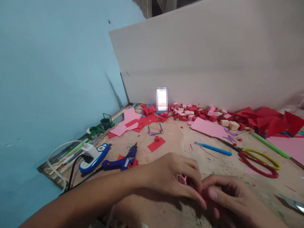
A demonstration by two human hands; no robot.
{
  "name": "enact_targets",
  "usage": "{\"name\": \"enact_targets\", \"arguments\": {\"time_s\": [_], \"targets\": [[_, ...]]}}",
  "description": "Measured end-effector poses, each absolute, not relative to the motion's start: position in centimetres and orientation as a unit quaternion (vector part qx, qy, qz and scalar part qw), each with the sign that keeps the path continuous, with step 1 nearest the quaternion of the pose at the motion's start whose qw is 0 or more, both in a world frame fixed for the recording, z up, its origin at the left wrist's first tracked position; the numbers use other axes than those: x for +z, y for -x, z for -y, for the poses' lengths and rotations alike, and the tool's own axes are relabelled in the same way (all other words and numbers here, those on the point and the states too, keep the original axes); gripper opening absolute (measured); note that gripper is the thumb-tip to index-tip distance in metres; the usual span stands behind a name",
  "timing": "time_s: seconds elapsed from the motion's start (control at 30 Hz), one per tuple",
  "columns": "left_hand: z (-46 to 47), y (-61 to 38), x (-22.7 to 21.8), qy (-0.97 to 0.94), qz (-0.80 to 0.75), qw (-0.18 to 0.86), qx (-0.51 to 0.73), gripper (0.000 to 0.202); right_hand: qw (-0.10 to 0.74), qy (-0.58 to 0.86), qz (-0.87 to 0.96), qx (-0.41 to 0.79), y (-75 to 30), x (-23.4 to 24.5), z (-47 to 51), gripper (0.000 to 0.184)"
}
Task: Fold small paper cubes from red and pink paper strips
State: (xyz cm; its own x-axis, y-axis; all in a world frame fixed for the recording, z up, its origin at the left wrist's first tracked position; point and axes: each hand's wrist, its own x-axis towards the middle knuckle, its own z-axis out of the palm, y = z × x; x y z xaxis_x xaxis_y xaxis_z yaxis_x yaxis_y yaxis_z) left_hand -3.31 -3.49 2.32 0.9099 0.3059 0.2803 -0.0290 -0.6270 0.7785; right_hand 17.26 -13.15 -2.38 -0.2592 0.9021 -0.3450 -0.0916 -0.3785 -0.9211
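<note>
My left hand (171, 177) and my right hand (228, 196) meet low in the head view, fingers curled and pressed together around a small pink and red foam piece (184, 180). Most of that piece is hidden by the fingers. Both hands rest just above the brown work surface (180, 139). A blue hot glue gun (123, 161) lies just left of my left wrist.
Red-and-yellow scissors (258, 158), a blue pen (213, 148) and a green stick (270, 145) lie to the right. Small red and pink foam cubes (194, 112) and paper scraps pile along a white board (213, 57). A plugged power strip (93, 155) sits left, a blade (292, 202) far right.
</note>
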Motion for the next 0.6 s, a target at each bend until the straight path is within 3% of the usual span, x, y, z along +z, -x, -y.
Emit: {"name": "enact_targets", "arguments": {"time_s": [0.07,0.13,0.17,0.23,0.27,0.33,0.53,0.6], "targets": [[2.4,4.7,5.0,-0.923,-0.157,0.336,0.107,0.015,0.39,0.488,0.406,0.667,-17.1,-2.3,12.8,0.059],[1.3,6.6,7.9,-0.921,-0.37,0.073,0.099,0.008,0.401,0.508,0.406,0.646,-17.2,-2.3,12.6,0.062],[0.9,7.5,9.3,-0.851,-0.495,-0.094,0.149,0.012,0.404,0.517,0.408,0.634,-17.3,-2.3,12.5,0.062],[0.4,9.1,11.3,-0.774,-0.564,-0.206,0.201,0.046,0.406,0.526,0.411,0.624,-17.5,-2.4,12.4,0.062],[0.1,9.6,11.9,-0.744,-0.584,-0.261,0.191,0.052,0.406,0.528,0.41,0.623,-17.5,-2.5,12.4,0.061],[-0.5,10.2,12.2,-0.732,-0.614,-0.266,0.125,0.048,0.407,0.529,0.403,0.626,-17.6,-2.6,12.5,0.061],[-5.4,10.4,9.2,-0.761,-0.631,-0.142,-0.049,0.02,0.387,0.582,0.454,0.553,-17.7,-2.7,12.5,0.056],[-7.7,10.7,8.0,-0.762,-0.631,-0.119,-0.08,0.028,0.378,0.594,0.471,0.531,-17.7,-2.7,12.4,0.054]]}}
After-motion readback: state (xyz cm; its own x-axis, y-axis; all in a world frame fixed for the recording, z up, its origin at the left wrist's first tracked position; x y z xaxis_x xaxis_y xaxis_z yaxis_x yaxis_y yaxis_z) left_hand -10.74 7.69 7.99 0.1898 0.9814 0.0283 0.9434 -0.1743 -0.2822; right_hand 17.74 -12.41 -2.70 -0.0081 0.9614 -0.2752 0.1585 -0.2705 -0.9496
